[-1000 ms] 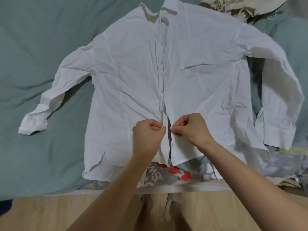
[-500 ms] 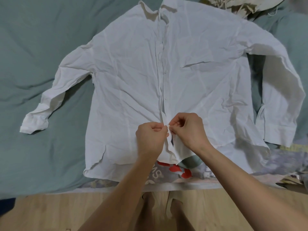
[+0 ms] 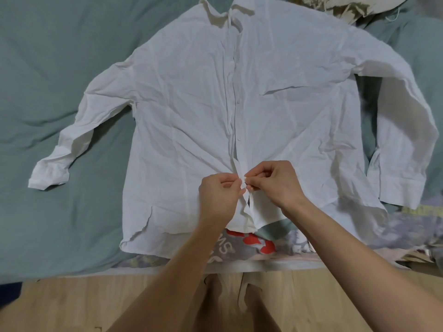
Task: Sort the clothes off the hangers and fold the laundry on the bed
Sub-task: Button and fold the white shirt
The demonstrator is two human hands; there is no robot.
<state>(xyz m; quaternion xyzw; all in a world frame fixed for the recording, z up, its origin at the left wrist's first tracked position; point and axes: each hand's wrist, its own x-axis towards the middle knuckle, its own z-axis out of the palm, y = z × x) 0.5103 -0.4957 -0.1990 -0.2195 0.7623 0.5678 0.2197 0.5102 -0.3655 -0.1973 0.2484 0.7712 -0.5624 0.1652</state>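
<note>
Shirt (image 3: 182,111), white and long-sleeved, lies front-up and spread flat on a grey-green bed (image 3: 60,68), collar at the far side and hem at the near edge. Left of the shirt's button strip, one sleeve stretches outward over the bedding to its cuff.

At the lower part of the button strip the two hands meet. A second ago a dark gap showed between the two front edges there; the edges have since been drawn together and overlap between the fingertips, though a short slit remains open just below, toward the hem. The left hand (image 3: 219,200) pinches the left front edge with curled fingers. The right hand (image 3: 275,185) pinches the right edge, thumb and fingertips touching the left hand's. My reading is that a lower button is being fastened so the shirt holds its shape for folding, which has not started.

Right of the button strip, the other sleeve bends down along the shirt's side.

Button and buttonhole are hidden by the fingertips, so whether it is through is unclear. Patterned fabric (image 3: 251,243) with red shapes peeks from under the hem, mostly covered. Beige cloth (image 3: 335,6) beyond the collar is cut off by the frame.
</note>
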